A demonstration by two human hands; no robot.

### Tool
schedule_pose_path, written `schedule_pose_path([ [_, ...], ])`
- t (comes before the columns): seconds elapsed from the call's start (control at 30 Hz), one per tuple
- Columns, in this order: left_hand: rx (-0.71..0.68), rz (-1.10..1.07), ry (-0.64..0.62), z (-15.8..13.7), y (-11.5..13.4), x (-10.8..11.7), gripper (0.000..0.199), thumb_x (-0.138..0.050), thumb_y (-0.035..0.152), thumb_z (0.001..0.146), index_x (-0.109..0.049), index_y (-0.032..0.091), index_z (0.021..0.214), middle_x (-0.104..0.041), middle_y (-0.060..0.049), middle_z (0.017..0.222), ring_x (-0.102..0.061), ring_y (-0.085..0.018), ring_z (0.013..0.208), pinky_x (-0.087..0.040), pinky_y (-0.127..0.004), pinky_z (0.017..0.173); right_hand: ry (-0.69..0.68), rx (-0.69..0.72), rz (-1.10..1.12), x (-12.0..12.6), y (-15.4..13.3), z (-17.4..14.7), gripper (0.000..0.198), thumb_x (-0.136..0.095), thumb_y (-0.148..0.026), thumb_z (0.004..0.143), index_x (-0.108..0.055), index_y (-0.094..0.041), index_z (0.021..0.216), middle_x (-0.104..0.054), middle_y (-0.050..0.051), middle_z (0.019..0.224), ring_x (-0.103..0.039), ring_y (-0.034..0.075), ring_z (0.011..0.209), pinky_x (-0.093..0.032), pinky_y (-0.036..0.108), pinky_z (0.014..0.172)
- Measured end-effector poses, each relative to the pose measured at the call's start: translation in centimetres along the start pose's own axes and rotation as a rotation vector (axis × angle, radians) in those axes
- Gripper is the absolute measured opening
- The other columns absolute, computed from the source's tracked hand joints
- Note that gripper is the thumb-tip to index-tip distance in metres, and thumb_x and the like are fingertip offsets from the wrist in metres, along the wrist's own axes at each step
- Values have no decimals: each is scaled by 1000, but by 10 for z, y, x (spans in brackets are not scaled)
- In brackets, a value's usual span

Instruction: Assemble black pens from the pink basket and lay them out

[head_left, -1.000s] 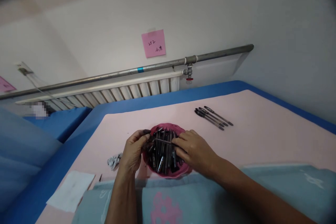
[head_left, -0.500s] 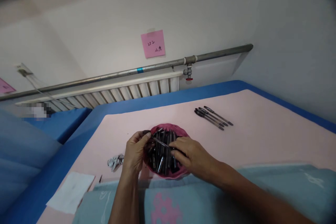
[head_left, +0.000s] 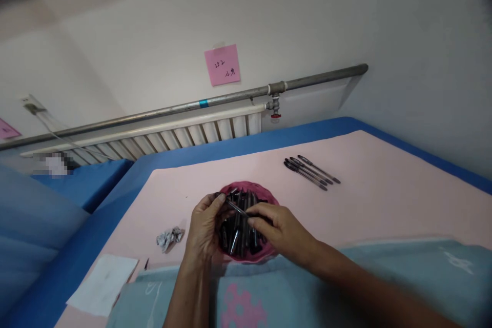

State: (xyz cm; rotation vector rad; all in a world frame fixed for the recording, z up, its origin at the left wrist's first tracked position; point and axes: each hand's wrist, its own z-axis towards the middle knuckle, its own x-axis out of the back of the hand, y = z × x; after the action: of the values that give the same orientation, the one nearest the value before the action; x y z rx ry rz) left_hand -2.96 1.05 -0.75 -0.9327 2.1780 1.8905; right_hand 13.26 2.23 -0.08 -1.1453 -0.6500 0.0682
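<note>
Pen (head_left: 237, 209) aslant at lower centre, over the pink basket (head_left: 258, 257), my grip closed on it: left hand (head_left: 205, 219) at one end, right hand (head_left: 282, 224) at the other. I judge this a handling step; the next move calls for staying clear of heaped pens (head_left: 243, 236) below. Loose pens (head_left: 310, 172) lie right of centre, a crumpled wad (head_left: 169, 239) lower left.

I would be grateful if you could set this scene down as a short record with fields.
Left hand: holds one end of a pen
Right hand: holds the pen nearer its other end
Basket: pink, below the held pen, with many dark pens inside
Loose pens: side by side, beyond and right of the basket
Left side: crumpled scrap, white sheet
Wall: pink note
</note>
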Motion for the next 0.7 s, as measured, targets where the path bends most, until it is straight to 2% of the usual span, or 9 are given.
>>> schedule_pose_path([
  [0.17, 24, 0, -77, -6, -5, -7, 23, -76, 25, 56, -61, 13, 69, -65, 1, 62, -59, -9, 54, -49, -21, 56, 6, -82, 126, 1, -3, 0, 17, -48, -18, 77, -65, -19, 81, -65, 1, 76, -58, 16, 71, -46, 28, 65],
  [0.4, 6, 55, -91, -9, -8, -12, 24, -73, 31, 59, -60, 14, 69, -64, 1, 60, -58, -10, 52, -45, -22, 55, 12, -113, 172, 0, -1, 0, 17, -48, -21, 77, -65, -19, 80, -63, 0, 72, -57, 15, 68, -46, 27, 64],
  [0.5, -91, 226, -58, -4, 1, 1, 30, -65, 40, 66, -63, 15, 83, -65, 0, 67, -57, -11, 56, -45, -23, 56, 42, -87, 142, 2, -1, 1, 17, -49, -23, 78, -65, -19, 83, -65, 0, 75, -59, 15, 70, -47, 27, 65],
  [0.53, -152, 314, 11, -2, 5, 8, 30, -63, 40, 67, -63, 16, 86, -64, 0, 67, -56, -11, 57, -44, -24, 56, 58, -87, 135, 3, 0, 1, 17, -49, -24, 79, -64, -19, 84, -65, 1, 76, -59, 16, 70, -47, 28, 65],
  [0.6, -267, 489, 129, 3, 13, 23, 26, -63, 38, 66, -64, 16, 81, -62, 1, 66, -54, -11, 57, -43, -23, 57, 95, -102, 131, 5, 3, 1, 19, -49, -27, 79, -64, -20, 87, -66, 1, 76, -59, 16, 70, -47, 28, 65],
  [0.7, -274, 727, 99, 6, 20, 39, 15, -61, 32, 66, -63, 18, 73, -61, 1, 65, -53, -13, 61, -41, -25, 60, 148, -138, 151, 8, 9, 0, 20, -50, -31, 79, -64, -19, 88, -66, 1, 78, -60, 16, 74, -47, 28, 68],
])
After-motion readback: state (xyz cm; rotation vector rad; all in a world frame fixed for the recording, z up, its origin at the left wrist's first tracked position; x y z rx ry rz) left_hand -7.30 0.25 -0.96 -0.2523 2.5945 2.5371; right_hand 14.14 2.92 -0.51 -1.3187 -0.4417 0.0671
